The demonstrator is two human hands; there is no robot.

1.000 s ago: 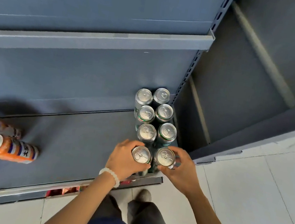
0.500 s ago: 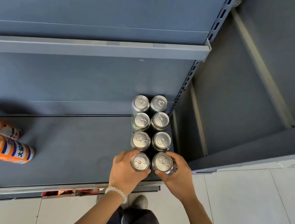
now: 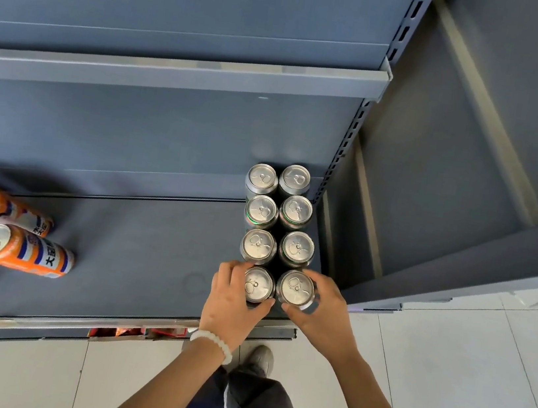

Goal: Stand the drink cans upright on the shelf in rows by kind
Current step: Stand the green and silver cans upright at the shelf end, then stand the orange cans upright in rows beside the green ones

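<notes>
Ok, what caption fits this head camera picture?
Both hands, left hand and right hand, grip the front pair of eight upright cans; orange cans lie nearby.

The shelf [image 3: 136, 254] is dark grey-blue, its front rail lighter grey. Eight cans [image 3: 278, 236] at its right end show silver tops, and some carry a thin green ring under the rim. The cans at the left [image 3: 23, 254] are orange with white and blue bands and dark lettering. The bracelet [image 3: 213, 343] is white, and the floor tiles [image 3: 442, 384] pale grey.

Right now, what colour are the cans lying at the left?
Orange cans, with white and blue; head view.
</notes>
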